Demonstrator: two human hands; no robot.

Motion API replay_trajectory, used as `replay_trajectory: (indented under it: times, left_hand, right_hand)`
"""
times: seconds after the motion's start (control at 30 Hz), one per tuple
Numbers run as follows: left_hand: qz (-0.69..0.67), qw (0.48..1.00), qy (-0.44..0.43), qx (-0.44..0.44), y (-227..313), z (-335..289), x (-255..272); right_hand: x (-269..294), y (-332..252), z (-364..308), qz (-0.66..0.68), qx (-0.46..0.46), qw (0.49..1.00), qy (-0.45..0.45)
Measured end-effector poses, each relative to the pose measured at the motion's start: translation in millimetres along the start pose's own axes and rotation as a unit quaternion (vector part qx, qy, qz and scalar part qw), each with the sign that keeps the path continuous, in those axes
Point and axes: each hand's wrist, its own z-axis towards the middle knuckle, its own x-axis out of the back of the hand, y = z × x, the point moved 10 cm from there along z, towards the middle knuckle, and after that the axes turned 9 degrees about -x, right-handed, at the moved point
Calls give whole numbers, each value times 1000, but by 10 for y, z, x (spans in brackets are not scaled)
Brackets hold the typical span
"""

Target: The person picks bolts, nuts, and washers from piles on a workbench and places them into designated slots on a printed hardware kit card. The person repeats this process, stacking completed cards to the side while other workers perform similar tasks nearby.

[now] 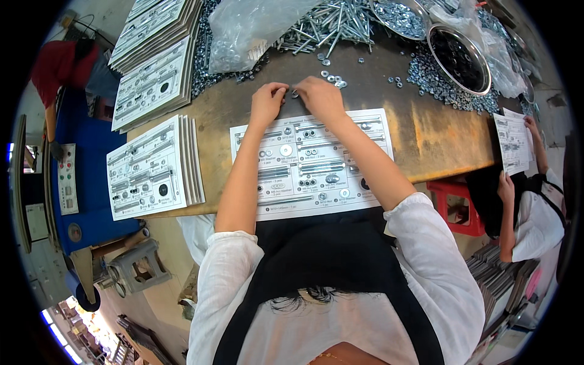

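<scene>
My left hand is just beyond the top edge of a printed hardware sheet, its fingers pinched together. Close by on the right is my right hand, fingers bent down and closed over a small metal washer. What lies between the left fingertips is too small to make out. Several loose washers are scattered on the table beyond my right hand. Both forearms cross over the sheet, which shows pictures of bolts, nuts and washers and appears to have hardware lying on or printed in its boxes.
Stacks of similar sheets stand at the left. Farther back are a clear plastic bag, a pile of long bolts, heaps of nuts and a metal bowl of black parts. A co-worker holds papers at the right.
</scene>
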Motion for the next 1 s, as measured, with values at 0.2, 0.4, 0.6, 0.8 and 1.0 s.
replay_trajectory:
  times: [0.2, 0.4, 0.6, 0.8, 1.0]
  left_hand:
    - [109, 990, 21, -85, 319, 74, -61]
    - [123, 989, 47, -60, 283, 0, -36]
    - [200, 963, 97, -149, 524, 36, -32]
    - [229, 957, 34, -175, 568, -98, -132]
    - [255, 958, -26, -125, 554, 13, -217]
  right_hand:
    - [-67, 302, 138, 15, -71, 996, -44]
    - [-113, 438, 174, 42, -129, 987, -84]
    - [-147, 564, 205, 69, -180, 978, -79]
    - [-158, 603, 188, 35, -253, 961, -102]
    - [-115, 595, 176, 19, -281, 952, -118]
